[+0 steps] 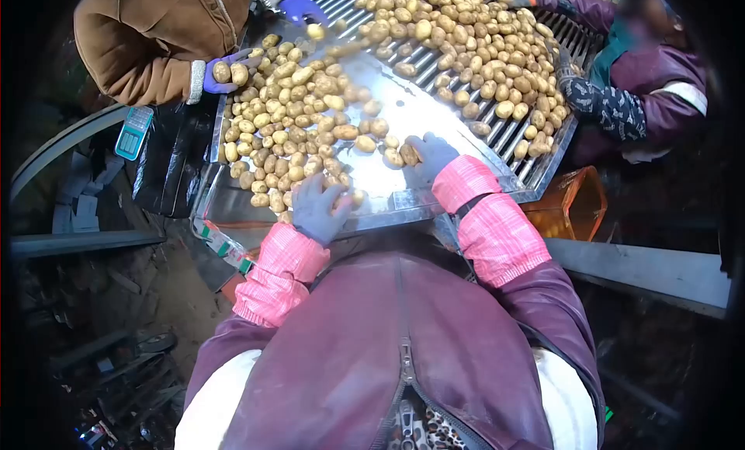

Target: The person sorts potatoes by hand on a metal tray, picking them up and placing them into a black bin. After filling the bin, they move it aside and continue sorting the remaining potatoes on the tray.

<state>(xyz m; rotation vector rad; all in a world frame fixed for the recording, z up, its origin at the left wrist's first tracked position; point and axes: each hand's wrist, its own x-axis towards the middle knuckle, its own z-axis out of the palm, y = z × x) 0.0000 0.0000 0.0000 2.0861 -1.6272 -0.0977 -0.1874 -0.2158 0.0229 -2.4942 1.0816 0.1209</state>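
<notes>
My left hand point(317, 209), in a grey glove, lies at the near edge of a heap of potatoes point(291, 132) on the metal table point(388, 190). Its fingers are apart and touch potatoes at the edge. My right hand point(431, 158), gloved the same way, is on the bare metal further right. Its fingers curl around a brown potato point(409, 154), with another potato point(393, 157) just left of it. Pink sleeves cover both my wrists.
Slatted metal rollers point(497, 135) carry more potatoes point(497, 54) beyond the table. A person in a brown jacket point(155, 38) holds potatoes at left; another person point(652, 77) reaches over the rollers at right. An orange crate point(586, 201) stands below the right edge.
</notes>
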